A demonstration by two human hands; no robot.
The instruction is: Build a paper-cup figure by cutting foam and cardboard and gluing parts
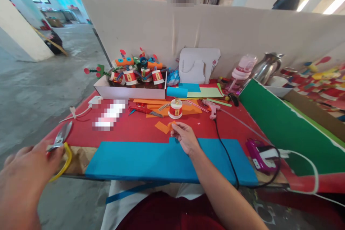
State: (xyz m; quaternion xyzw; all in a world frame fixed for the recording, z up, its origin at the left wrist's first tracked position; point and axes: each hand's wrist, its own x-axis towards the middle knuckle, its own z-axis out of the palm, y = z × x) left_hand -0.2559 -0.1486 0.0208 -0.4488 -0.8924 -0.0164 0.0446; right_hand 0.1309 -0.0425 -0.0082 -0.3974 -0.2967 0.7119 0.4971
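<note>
At the table's left front corner, my left hand (32,169) is closed around the scissors (66,163). Their steel blades point away over the red surface and one yellow handle loop shows; part of the grip is hidden by the hand. My right hand (184,136) pinches a small piece of orange paper (170,126) between thumb and fingertips, above the middle of the table. Just beside it lies another orange strip (161,127). Beyond the fingertips stands a red and white paper cup figure (175,110) with a blue paper roll (177,92) on top and a coiled paper arm.
A white box (132,92) of finished cup figures stands at the back left. Red-handled cutters (142,109) lie near orange sheets. A pink glue gun (211,108) trails a black cord to a purple power unit (260,156). A green panel (285,129) stands at right; blue board (140,160) lines the front.
</note>
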